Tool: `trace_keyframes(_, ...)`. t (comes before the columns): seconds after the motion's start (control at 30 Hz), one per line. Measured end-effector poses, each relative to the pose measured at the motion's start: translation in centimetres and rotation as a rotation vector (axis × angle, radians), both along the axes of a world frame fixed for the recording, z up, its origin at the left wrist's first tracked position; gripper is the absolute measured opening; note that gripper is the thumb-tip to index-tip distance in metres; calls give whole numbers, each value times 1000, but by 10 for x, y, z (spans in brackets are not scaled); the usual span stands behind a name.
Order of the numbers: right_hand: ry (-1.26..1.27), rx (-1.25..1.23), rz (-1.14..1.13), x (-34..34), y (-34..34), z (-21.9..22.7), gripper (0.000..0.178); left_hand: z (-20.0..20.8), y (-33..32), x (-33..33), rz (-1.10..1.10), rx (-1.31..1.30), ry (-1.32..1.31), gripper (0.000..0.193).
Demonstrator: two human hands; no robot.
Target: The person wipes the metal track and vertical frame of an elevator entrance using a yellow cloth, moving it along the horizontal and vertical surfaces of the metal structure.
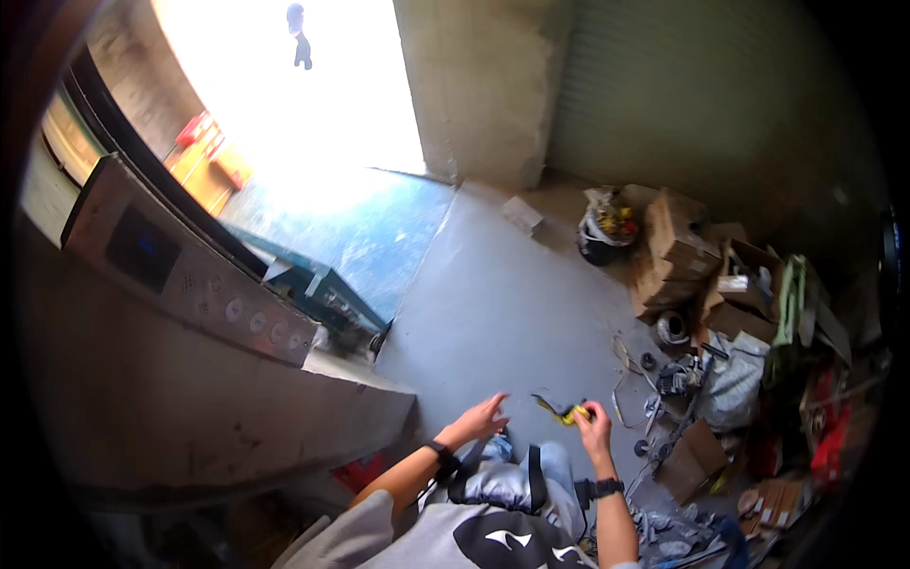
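Note:
My right hand [595, 430] is closed on a small yellow and black strip-like thing [566, 415], held between thumb and fingers. A dark, thin end of it sticks out to the left, toward my other hand; its exact kind is too small to make out. My left hand [477, 423] is a short way off to the left, fingers stretched forward and apart, holding nothing and not touching the strip. Both hands are in front of my body, above the grey floor [512, 313], and each wrist has a black band.
A wall with a metal button panel [218, 284] stands at the left, beside a bright doorway with a blue floor [351, 228]. Along the right lie cardboard boxes [678, 232], a filled bucket [605, 232], a white sack [737, 379], and loose tools and scrap.

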State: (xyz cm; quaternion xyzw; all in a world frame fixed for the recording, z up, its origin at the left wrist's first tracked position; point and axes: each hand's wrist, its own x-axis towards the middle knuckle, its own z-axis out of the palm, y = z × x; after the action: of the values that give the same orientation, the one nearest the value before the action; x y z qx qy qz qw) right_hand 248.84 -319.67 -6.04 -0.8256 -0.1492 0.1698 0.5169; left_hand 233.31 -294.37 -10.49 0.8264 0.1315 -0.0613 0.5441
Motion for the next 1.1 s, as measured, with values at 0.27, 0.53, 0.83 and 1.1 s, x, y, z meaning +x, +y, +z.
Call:
trace_keyframes(0.27,-144,60,523,132,247,35,20,41,116,146,398,249,-78,22)
trace_keyframes(0.53,-327,27,761,278,439,20,18,42,262,225,839,282,-155,22)
trace_keyframes(0.83,12,-278,1094,326,643,4,32,104,419,275,1194,-24,-218,22)
trace_keyframes(1.1,213,-188,1201,308,853,24,27,89,644,275,1088,-176,-219,22)
